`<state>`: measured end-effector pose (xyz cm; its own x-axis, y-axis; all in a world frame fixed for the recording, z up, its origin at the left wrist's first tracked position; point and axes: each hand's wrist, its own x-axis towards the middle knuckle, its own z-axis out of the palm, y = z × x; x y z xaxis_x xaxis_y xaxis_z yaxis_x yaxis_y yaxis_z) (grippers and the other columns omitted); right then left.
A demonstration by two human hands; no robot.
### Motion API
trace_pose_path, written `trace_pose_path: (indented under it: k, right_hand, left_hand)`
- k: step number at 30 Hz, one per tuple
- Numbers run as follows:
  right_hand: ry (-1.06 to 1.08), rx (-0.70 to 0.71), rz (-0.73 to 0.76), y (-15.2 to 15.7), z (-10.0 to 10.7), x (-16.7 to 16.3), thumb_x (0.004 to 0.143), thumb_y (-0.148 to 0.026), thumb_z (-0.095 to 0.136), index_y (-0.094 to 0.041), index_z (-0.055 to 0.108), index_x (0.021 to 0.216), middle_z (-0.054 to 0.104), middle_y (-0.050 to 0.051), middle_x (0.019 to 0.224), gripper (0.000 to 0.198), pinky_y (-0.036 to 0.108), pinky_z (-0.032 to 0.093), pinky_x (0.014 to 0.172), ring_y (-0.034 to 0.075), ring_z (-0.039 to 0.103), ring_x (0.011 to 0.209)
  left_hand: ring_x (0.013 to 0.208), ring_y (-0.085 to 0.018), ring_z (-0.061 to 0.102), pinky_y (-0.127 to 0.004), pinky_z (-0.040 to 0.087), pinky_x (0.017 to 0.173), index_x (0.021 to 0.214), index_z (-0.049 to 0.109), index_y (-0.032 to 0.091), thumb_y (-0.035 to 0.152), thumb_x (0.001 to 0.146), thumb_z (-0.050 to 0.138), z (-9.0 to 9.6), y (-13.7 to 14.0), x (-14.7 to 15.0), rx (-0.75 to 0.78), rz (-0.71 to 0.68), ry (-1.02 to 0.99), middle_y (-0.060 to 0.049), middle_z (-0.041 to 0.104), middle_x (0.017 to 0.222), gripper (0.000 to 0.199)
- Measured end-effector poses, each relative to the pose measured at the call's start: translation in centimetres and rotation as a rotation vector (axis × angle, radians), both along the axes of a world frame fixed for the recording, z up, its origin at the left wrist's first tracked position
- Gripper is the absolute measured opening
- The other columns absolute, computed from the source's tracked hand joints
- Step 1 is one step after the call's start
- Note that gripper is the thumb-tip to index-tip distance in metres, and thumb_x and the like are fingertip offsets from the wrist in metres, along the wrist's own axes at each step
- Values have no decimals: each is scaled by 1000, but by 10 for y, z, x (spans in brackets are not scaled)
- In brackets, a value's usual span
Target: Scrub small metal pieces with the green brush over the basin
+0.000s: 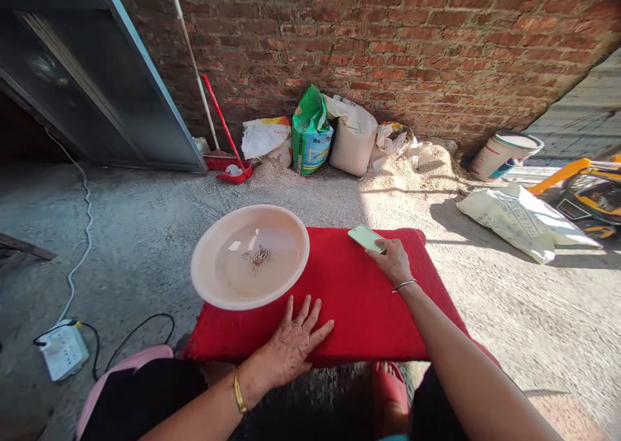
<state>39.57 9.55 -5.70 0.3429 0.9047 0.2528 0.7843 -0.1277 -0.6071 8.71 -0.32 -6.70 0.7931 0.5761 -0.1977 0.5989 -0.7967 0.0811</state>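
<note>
My left hand [295,343] lies flat on the red cloth [339,279] near its front edge, fingers spread and holding nothing. Just beyond its fingertips stands a pale pink basin [206,282] of clear water, with a small dark patterned spot in the middle of it. My right hand [394,262] grips the near end of a light green smartphone [365,237] between thumb and fingers, over the far right part of the cloth. Whether the phone rests on the cloth or is slightly raised, I cannot tell.
A white power strip [65,350] with cables lies on the floor at left. Along the brick wall stand a red dustpan [235,172], a green sack [310,137] and a white sack [354,140]. A bucket [504,156] and a flat sack [524,218] are at right.
</note>
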Motion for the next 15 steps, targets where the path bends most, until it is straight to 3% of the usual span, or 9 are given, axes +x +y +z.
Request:
trace_pose_path:
  k: [5,7,10,15]
  right_hand:
    - [4,-126,-395,-2,17,61,63,-53,65,-14,69,92,58,12,92,48,38,43,78,25,54,84]
    - [47,-177,-448,-3,25,71,63,-52,66,-14,69,94,59,13,92,49,38,43,79,27,55,87]
    - [77,-166,-328,-3,31,53,64,-54,64,-15,69,95,60,11,88,50,37,43,77,25,55,83]
    - [107,-8,100,-13,22,-34,68,-57,61,-18,68,92,56,7,89,46,33,46,71,17,54,70]
  left_hand:
    - [139,-40,-2,-68,0,105,144,17,32,30,62,76,1,1,1,-26,2,-6,-17,5,154,101]
    - [139,-39,-4,-68,0,104,144,15,32,30,62,76,0,1,0,-38,1,1,-17,3,154,102]
    - [139,-40,-5,-68,-2,104,144,13,33,33,63,76,-3,1,-1,-38,-6,3,-17,0,154,103]
    - [139,-40,-4,-68,0,104,145,9,32,41,66,73,-5,2,-3,-37,-22,-27,-18,-3,154,102]
